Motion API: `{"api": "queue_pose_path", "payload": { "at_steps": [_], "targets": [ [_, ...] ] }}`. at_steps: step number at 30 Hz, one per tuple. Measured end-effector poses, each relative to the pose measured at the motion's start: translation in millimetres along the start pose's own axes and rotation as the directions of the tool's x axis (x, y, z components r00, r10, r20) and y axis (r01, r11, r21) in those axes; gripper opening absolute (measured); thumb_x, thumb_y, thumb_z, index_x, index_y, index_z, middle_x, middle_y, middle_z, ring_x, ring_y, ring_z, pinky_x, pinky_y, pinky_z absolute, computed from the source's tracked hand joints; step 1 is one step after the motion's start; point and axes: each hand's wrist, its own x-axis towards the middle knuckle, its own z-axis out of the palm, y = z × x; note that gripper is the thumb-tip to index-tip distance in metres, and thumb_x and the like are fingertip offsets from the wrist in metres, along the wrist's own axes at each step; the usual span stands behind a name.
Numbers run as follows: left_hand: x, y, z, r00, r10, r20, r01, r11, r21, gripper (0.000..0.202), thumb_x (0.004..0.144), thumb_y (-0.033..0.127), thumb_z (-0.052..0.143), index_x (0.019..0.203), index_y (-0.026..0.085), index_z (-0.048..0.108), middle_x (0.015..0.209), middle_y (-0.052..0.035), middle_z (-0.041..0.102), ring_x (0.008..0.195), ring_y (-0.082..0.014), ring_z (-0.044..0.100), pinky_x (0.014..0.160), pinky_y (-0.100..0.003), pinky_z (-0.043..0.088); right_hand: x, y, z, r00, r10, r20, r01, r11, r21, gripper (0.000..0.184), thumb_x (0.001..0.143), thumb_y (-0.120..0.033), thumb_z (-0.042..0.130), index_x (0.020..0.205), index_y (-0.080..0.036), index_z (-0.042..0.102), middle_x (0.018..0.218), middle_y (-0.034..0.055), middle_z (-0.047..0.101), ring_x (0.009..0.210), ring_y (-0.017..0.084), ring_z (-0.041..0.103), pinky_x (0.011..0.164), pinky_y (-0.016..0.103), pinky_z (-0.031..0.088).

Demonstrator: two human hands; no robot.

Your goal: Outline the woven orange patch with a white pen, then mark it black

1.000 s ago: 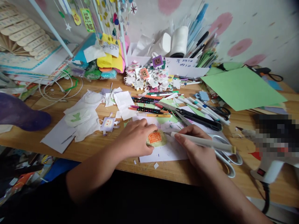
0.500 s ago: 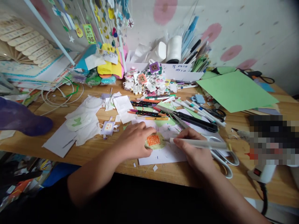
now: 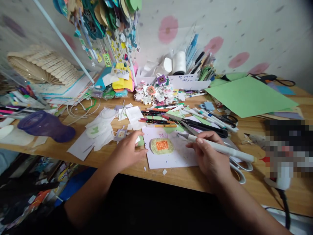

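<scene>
A small rounded paper piece (image 3: pixel 153 148), pale yellow-green with an orange gridded rectangle at its centre, lies flat on a white sheet (image 3: pixel 179 160) marked with stray ink. Just left of it rests my left hand (image 3: pixel 126 150), thumb and fingers apart and holding nothing, beside a small cut-out with a smiling face (image 3: pixel 120 134). My right hand (image 3: pixel 211 151) grips a white marker (image 3: pixel 227 150), its grey tip raised and pointing left, up and right of the paper piece. Partly behind that hand are the silver handles of some scissors (image 3: pixel 241 178).
Several pens (image 3: pixel 158 121) and a black utility knife (image 3: pixel 207 127) lie beyond the sheet. Green paper (image 3: pixel 251 96) sits at the back right, a glue gun (image 3: pixel 283 176) at the right. A purple vase-like container (image 3: pixel 46 126) lies on the left, near white scraps (image 3: pixel 102 122).
My left hand has let go of the paper piece and moved left. My right hand has drawn the marker up and right, off the piece. The view has shifted.
</scene>
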Motion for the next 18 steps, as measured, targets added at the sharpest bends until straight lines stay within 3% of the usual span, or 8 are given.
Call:
{"api": "queue_pose_path", "payload": {
  "at_steps": [4, 7, 10, 12, 15, 18],
  "targets": [
    [-11, 3, 4.0, 0.997, -0.017, -0.071, 0.016, 1.0, -0.014, 0.032, 0.079, 0.027, 0.054, 0.108, 0.021, 0.043, 0.085, -0.0018, 0.06, 0.072, -0.0164, 0.059, 0.067, -0.031, 0.046, -1, -3, -1, 1.0, -0.001, 0.005, 0.001, 0.998, 0.069, 0.022, 0.064, -0.022, 0.074, 0.083, -0.023, 0.063, 0.069, -0.0044, 0.054, 0.053, 0.008, 0.049, 0.058, 0.027, 0.052],
    [-16, 8, 4.8, 0.983, 0.088, -0.163, -0.094, 0.995, -0.031, 0.014, 0.081, 0.021, 0.05, 0.095, 0.019, 0.049, 0.084, -0.0019, 0.06, 0.074, -0.0156, 0.058, 0.067, -0.029, 0.045, -3, -9, -7, 0.999, -0.001, 0.043, -0.006, 0.986, 0.165, 0.02, 0.068, -0.031, 0.069, 0.086, -0.022, 0.066, 0.066, -0.0024, 0.055, 0.058, 0.01, 0.051, 0.059, 0.028, 0.052],
    [-21, 17, 8.0, 0.946, 0.213, -0.244, -0.248, 0.961, -0.123, 0.012, 0.082, 0.02, 0.052, 0.093, 0.019, 0.056, 0.088, -0.0025, 0.062, 0.083, -0.0155, 0.059, 0.073, -0.028, 0.045, -11, -17, -11, 0.994, 0.005, 0.106, -0.029, 0.974, 0.226, 0.017, 0.074, -0.037, 0.062, 0.078, -0.021, 0.067, 0.053, -0.0032, 0.052, 0.049, 0.009, 0.046, 0.058, 0.028, 0.051],
    [-24, 24, 13.3, 0.938, 0.247, -0.243, -0.304, 0.923, -0.237, 0.017, 0.081, 0.022, 0.056, 0.098, 0.02, 0.059, 0.093, -0.003, 0.064, 0.087, -0.0152, 0.06, 0.076, -0.027, 0.046, -19, -20, -11, 0.988, 0.009, 0.153, -0.046, 0.97, 0.24, 0.013, 0.075, -0.034, 0.061, 0.074, -0.021, 0.064, 0.047, -0.0042, 0.051, 0.044, 0.009, 0.045, 0.057, 0.029, 0.05],
    [-29, 35, 23.7, 0.953, 0.239, -0.187, -0.297, 0.866, -0.402, 0.021, 0.081, 0.025, 0.059, 0.101, 0.02, 0.062, 0.096, -0.0039, 0.067, 0.088, -0.0153, 0.061, 0.076, -0.026, 0.047, -34, -24, -8, 0.975, 0.024, 0.221, -0.079, 0.967, 0.243, 0.008, 0.074, -0.029, 0.063, 0.072, -0.022, 0.06, 0.047, -0.0038, 0.053, 0.047, 0.011, 0.051, 0.056, 0.028, 0.048],
    [-33, 44, 31.1, 0.953, 0.258, -0.156, -0.301, 0.837, -0.456, 0.023, 0.081, 0.028, 0.06, 0.101, 0.02, 0.064, 0.093, -0.0038, 0.069, 0.083, -0.0149, 0.062, 0.072, -0.025, 0.048, -46, -26, -5, 0.965, 0.06, 0.256, -0.114, 0.973, 0.201, 0.01, 0.073, -0.028, 0.065, 0.07, -0.02, 0.059, 0.048, -0.002, 0.055, 0.054, 0.014, 0.057, 0.053, 0.025, 0.044]
  ]
}}
